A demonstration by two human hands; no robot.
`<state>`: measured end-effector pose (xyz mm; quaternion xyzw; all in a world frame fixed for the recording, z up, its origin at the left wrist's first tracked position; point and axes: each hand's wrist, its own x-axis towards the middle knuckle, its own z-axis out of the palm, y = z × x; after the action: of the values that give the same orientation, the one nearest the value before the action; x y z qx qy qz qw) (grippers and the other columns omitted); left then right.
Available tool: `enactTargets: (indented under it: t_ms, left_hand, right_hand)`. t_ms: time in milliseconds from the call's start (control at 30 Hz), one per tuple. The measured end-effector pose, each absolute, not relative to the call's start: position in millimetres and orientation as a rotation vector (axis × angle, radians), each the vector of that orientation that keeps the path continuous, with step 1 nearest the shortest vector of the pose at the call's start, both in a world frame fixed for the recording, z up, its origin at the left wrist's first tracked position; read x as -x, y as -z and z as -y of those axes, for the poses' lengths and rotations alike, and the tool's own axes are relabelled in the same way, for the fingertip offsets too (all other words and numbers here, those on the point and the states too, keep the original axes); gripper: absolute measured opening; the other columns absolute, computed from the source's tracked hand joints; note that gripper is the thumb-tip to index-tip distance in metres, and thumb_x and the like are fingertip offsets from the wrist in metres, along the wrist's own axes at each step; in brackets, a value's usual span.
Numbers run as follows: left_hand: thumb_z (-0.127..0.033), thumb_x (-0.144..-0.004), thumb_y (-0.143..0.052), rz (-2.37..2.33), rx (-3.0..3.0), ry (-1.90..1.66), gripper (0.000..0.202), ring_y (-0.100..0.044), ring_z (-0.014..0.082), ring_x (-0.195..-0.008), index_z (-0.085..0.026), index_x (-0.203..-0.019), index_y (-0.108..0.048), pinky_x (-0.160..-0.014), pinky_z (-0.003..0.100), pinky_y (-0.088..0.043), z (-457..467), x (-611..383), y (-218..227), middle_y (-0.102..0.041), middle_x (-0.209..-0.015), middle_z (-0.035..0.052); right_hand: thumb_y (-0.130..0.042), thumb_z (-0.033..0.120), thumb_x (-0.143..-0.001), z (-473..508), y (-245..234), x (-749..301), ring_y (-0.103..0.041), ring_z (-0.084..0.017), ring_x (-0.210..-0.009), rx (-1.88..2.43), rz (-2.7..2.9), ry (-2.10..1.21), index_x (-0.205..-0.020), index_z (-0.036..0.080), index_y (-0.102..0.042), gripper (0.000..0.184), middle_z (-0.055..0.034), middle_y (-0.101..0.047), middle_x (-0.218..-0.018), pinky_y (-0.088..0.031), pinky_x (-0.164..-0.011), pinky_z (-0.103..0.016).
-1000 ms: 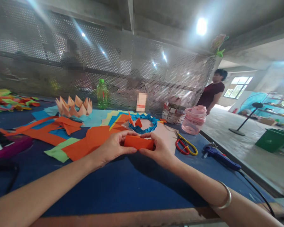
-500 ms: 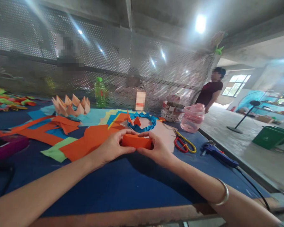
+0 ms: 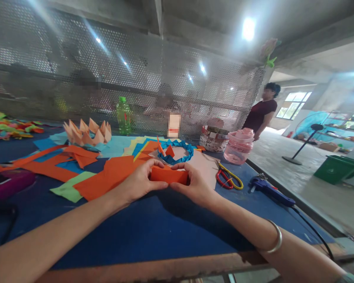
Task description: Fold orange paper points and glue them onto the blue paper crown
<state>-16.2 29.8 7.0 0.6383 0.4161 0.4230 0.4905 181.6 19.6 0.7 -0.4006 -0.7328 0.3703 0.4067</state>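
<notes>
Between my two hands is a piece of orange paper (image 3: 169,175), bent or folded into a short band above the blue table (image 3: 153,232). My left hand (image 3: 143,179) pinches its left end, thumb along the lower edge and fingers behind the top. The right end is gripped by my right hand (image 3: 196,182) in the same way, and the two thumb tips nearly meet. Just behind lies a ring of folded blue paper (image 3: 186,155) with orange pointed pieces (image 3: 169,151) in it. Orange paper sheets (image 3: 118,171) spread beside my left hand.
Right of my hands lie scissors (image 3: 231,179) and a blue glue gun (image 3: 271,190) with a cord. Behind them stand a pink jug (image 3: 240,147) and a woven basket (image 3: 214,139). A peach paper crown (image 3: 87,133) and green bottle (image 3: 124,116) stand further back. A person (image 3: 262,110) stands beyond.
Both hands still hold the orange paper in nearly the same pose. The view has shifted slightly, and little else differs.
</notes>
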Motion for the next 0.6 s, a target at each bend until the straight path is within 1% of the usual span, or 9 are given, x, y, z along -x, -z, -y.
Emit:
enactTargets:
  t_ms: [67, 167, 233, 367, 467, 600]
  left_hand:
    - [-0.027, -0.054, -0.082, -1.026, -1.511, -1.006, 0.053, -0.061, 0.0145, -0.065, -0.02, -0.095, -0.049, -0.061, 0.026, -0.044, -31, 18, -8, -0.068, -0.075, -0.0026]
    - [-0.027, -0.054, -0.083, -1.033, -1.476, -0.992, 0.053, -0.064, 0.0155, -0.067, -0.02, -0.094, -0.048, -0.064, 0.027, -0.044, -33, 21, -11, -0.072, -0.078, 0.0]
    - [-0.026, -0.054, -0.083, -1.029, -1.474, -0.994, 0.053, -0.063, 0.0143, -0.063, -0.02, -0.094, -0.048, -0.062, 0.025, -0.042, -33, 22, -12, -0.072, -0.075, -0.0012]
    - [-0.025, -0.052, -0.082, -1.055, -1.461, -0.981, 0.054, -0.058, 0.0114, -0.053, -0.021, -0.093, -0.048, -0.054, 0.022, -0.038, -31, 23, -16, -0.067, -0.062, -0.0062]
    - [-0.024, -0.049, -0.082, -1.117, -1.453, -0.958, 0.056, -0.057, 0.0113, -0.05, -0.021, -0.094, -0.048, -0.05, 0.021, -0.036, -29, 23, -19, -0.068, -0.062, -0.0053]
    - [-0.024, -0.048, -0.083, -1.164, -1.458, -0.945, 0.056, -0.053, 0.0095, -0.045, -0.02, -0.094, -0.051, -0.048, 0.021, -0.036, -29, 24, -21, -0.068, -0.06, -0.0051]
  right_hand:
    - [-0.07, 0.029, -0.071, -22, -1, -183, -0.046, -0.01, -0.063, 1.032, 1.852, -0.885, -0.111, 0.015, -0.058, 0.044, 0.0009, -0.057, -0.082, -0.038, -0.058, -0.023]
    - [-0.07, 0.03, -0.072, -25, -1, -185, -0.045, -0.01, -0.061, 1.065, 1.859, -0.852, -0.109, 0.016, -0.058, 0.042, 0.0026, -0.055, -0.078, -0.038, -0.056, -0.022]
    - [-0.07, 0.029, -0.072, -26, -1, -186, -0.044, -0.009, -0.059, 1.075, 1.863, -0.846, -0.109, 0.016, -0.058, 0.041, 0.0033, -0.055, -0.076, -0.037, -0.055, -0.022]
    - [-0.069, 0.029, -0.073, -28, 1, -187, -0.045, -0.009, -0.057, 1.068, 1.87, -0.85, -0.112, 0.016, -0.057, 0.043, 0.004, -0.054, -0.075, -0.037, -0.054, -0.021]
    - [-0.07, 0.029, -0.073, -29, 2, -187, -0.045, -0.009, -0.056, 1.07, 1.864, -0.86, -0.113, 0.016, -0.056, 0.045, 0.005, -0.053, -0.072, -0.038, -0.053, -0.021]
    - [-0.071, 0.031, -0.072, -31, 4, -187, -0.049, -0.01, -0.059, 1.061, 1.841, -0.898, -0.113, 0.016, -0.055, 0.047, 0.0033, -0.057, -0.076, -0.04, -0.055, -0.022]
